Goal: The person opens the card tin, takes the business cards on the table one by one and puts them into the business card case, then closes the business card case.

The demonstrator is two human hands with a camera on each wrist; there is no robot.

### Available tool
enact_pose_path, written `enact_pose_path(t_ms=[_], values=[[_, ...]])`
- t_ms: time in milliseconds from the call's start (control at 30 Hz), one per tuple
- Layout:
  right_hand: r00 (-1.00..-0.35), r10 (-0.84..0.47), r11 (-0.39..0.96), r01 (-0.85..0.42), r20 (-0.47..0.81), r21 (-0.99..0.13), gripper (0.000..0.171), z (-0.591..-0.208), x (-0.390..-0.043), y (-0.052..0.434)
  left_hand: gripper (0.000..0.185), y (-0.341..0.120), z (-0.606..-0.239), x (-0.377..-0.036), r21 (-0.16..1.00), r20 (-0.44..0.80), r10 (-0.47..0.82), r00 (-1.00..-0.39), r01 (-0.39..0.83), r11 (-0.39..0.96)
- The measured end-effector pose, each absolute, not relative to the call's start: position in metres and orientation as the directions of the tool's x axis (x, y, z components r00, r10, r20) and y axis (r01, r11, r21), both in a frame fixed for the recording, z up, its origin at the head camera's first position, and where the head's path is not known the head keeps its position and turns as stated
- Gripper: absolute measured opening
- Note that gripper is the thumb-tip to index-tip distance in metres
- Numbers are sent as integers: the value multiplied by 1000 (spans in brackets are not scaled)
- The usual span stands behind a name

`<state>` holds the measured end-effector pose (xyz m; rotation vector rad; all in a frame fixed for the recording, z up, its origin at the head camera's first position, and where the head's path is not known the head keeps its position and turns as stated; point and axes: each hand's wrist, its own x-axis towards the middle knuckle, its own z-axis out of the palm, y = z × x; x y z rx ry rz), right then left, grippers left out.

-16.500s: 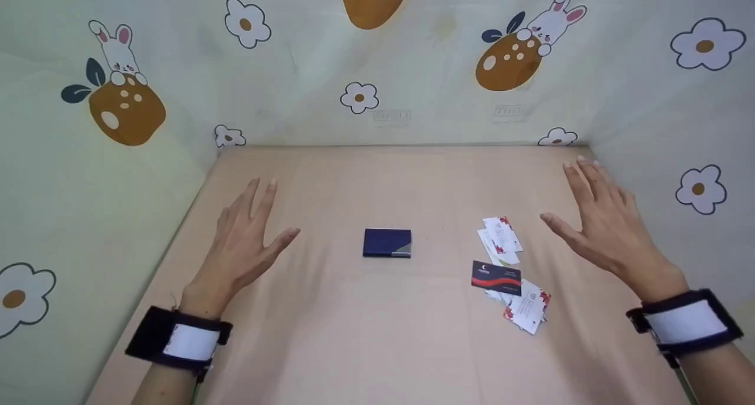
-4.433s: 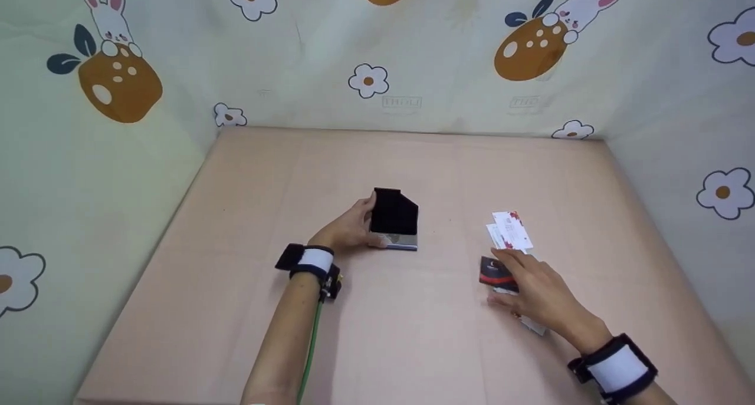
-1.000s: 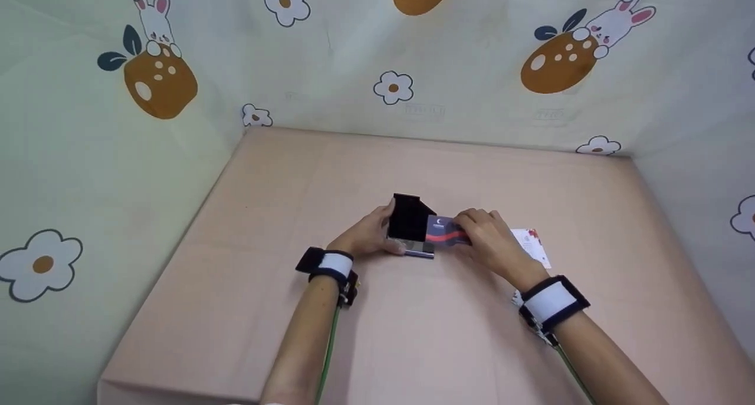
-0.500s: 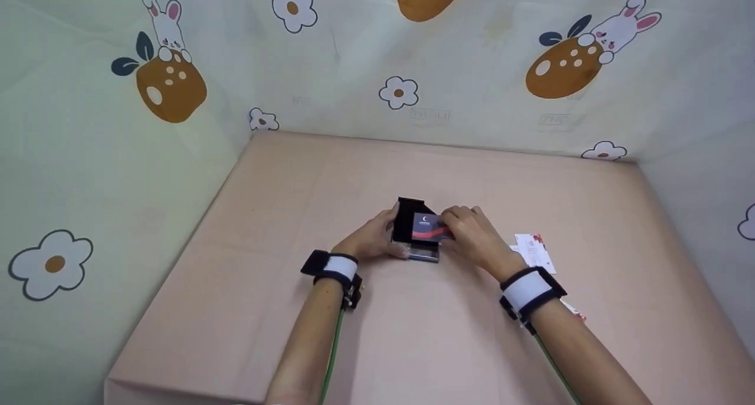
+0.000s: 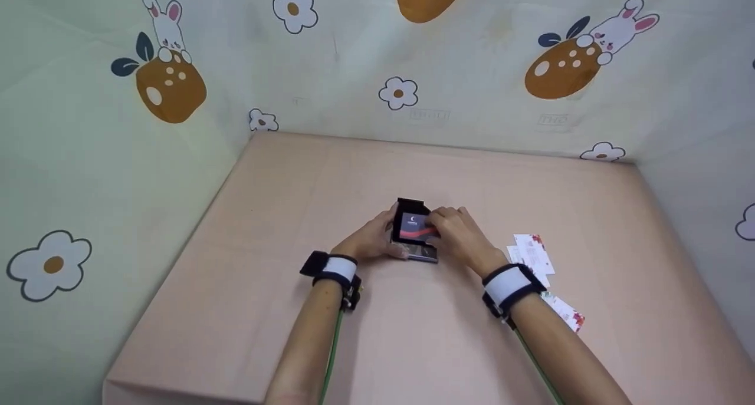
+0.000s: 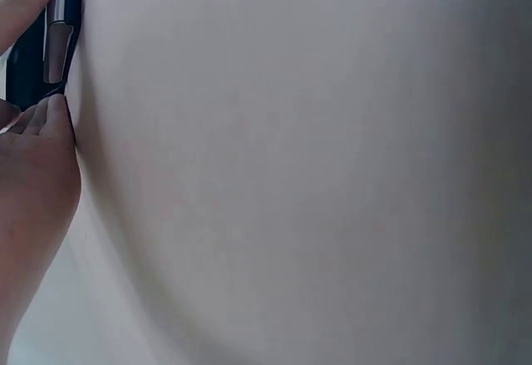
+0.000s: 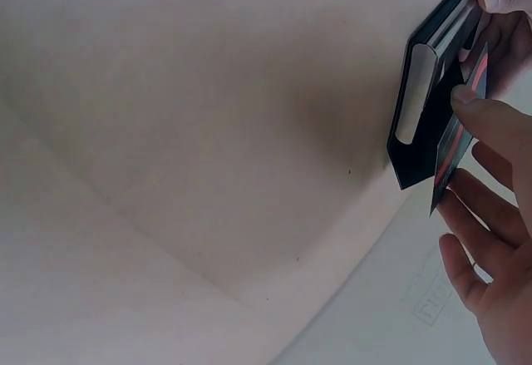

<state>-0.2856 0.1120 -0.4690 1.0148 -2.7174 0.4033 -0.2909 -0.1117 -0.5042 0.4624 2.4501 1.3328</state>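
My left hand (image 5: pixel 374 236) grips the left side of an opened business card case (image 5: pixel 422 252), its thumb on the metal part near the front edge. The case has a black lining and a shiny metal holder. My right hand (image 5: pixel 460 234) pinches a dark business card (image 5: pixel 413 227) with a red wave by its right end. In the head view the card lies over the case's black lining. The right wrist view shows the card (image 7: pixel 457 136) tilted beside the case (image 7: pixel 418 91), between thumb and fingers. Only the case's edge (image 6: pixel 58 49) shows in the left wrist view.
Several white business cards with red corner prints (image 5: pixel 534 254) lie right of the right hand, another group (image 5: pixel 566 312) partly under the right forearm. The peach-coloured table (image 5: pixel 307 181) meets a patterned cloth wall (image 5: pixel 330 57) at the back. Green cables run along both forearms.
Since the first frame the closed case has been opened and taken in the left hand. The right hand has picked up the dark card and carried it left, over the case.
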Motion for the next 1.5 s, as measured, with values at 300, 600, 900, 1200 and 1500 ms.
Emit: enact_pose_path(t_ms=[300, 600, 900, 1200, 1500], values=[[-771, -582, 745, -633, 259, -210, 27, -475, -288, 101, 121, -112, -503, -288, 868, -132, 429, -894, 105, 486], [-770, -583, 746, -634, 260, -206, 25, -481, -288, 99, 121, -107, -502, -288, 857, -136, 419, -898, 106, 505], [-776, -571, 755, -625, 270, -199, 26, -489, -290, 100, 120, -109, -501, -288, 845, -148, 424, -894, 108, 524], [-793, -553, 768, -604, 254, -213, 27, -492, -286, 98, 120, -109, -500, -287, 835, -163, 412, -897, 96, 542], [-807, -548, 767, -590, 220, -254, 40, -491, -277, 91, 121, -111, -499, -288, 826, -175, 399, -900, 86, 557]])
